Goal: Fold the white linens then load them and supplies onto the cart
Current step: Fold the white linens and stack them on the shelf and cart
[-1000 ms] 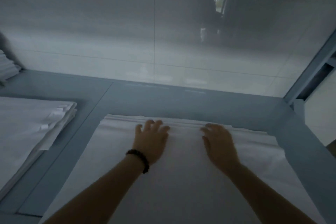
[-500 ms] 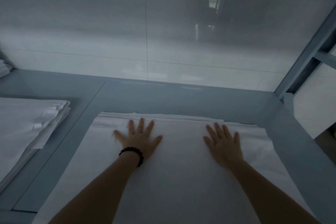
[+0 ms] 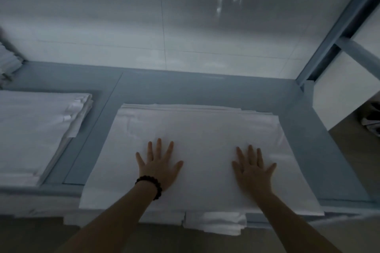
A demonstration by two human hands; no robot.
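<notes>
Our left hand and right hand lie flat, fingers spread, on the folded sheet on the tabletop right of the stack, so we should press evenly outward to flatten creases.

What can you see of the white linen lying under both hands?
The white linen is a broad, smooth, cloth-like rectangle, folded into several layers whose stepped edges show along its far side. It lies flat on the blue-grey table, its near edge overhanging the table's front, with more white layers peeking out below. The left hand and right hand press on its near half, palms down, fingers spread.
</notes>
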